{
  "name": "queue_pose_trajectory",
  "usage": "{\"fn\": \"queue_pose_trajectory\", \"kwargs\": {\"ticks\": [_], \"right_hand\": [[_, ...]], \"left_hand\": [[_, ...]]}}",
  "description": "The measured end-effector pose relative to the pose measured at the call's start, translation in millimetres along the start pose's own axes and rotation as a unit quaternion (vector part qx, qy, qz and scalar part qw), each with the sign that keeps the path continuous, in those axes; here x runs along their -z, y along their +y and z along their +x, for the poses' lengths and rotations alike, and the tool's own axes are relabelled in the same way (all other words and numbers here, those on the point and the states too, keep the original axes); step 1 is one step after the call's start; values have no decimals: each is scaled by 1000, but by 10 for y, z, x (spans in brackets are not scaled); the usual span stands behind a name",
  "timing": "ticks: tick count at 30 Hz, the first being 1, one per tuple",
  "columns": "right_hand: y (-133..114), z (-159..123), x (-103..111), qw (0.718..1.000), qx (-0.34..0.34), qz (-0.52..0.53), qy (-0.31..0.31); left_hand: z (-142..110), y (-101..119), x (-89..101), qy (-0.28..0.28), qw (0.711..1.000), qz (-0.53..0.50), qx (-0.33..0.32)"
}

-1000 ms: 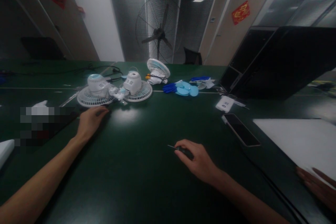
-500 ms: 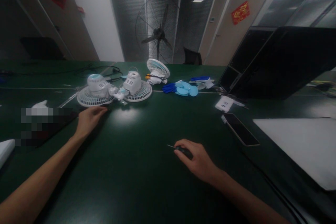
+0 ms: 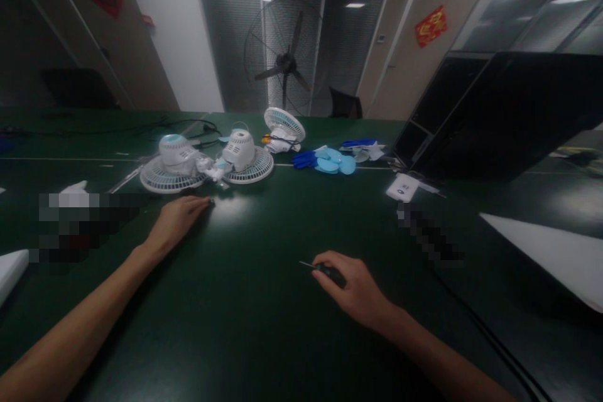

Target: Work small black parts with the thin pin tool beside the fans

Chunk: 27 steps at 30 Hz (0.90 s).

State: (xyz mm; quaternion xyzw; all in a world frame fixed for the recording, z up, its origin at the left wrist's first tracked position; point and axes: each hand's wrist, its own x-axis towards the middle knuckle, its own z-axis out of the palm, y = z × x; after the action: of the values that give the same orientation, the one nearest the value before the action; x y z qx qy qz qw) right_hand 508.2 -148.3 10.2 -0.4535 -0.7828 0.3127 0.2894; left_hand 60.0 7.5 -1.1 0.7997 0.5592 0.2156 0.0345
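Note:
My right hand (image 3: 355,282) is closed around the dark handle of a small screwdriver (image 3: 331,274), its thin shaft pointing left. My left hand (image 3: 176,223) reaches over the green table, fingers together, with a tiny dark item at the fingertips too small to name. Just beyond it a white fan (image 3: 173,166) lies face down on its grille. Beside that lies a second white fan (image 3: 242,157), and white joint parts (image 3: 214,168) sit between the two.
Farther back are a third small fan (image 3: 284,129), blue gloves (image 3: 305,159) and light-blue fan blades (image 3: 335,162). At right stand a dark monitor (image 3: 509,116), a white box (image 3: 402,187) and a white board (image 3: 551,257). A black cable (image 3: 485,326) runs toward the front right.
My left hand has slid to the right along the table, away from the left fan's near edge. My right hand stays in place with the screwdriver.

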Motion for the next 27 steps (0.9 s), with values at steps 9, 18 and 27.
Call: {"fn": "queue_pose_trajectory", "kwargs": {"ticks": [9,18,27], "right_hand": [[-13,4,-14,997,29,-68,21],[-77,20,-23,993,36,-106,-34],[-84,12,-65,989,51,-130,-40]], "left_hand": [[-420,1501,-396,-138,945,-168,-244],[-513,1729,-394,-194,930,-267,-160],[-516,1774,-362,-204,914,-306,-170]]}}
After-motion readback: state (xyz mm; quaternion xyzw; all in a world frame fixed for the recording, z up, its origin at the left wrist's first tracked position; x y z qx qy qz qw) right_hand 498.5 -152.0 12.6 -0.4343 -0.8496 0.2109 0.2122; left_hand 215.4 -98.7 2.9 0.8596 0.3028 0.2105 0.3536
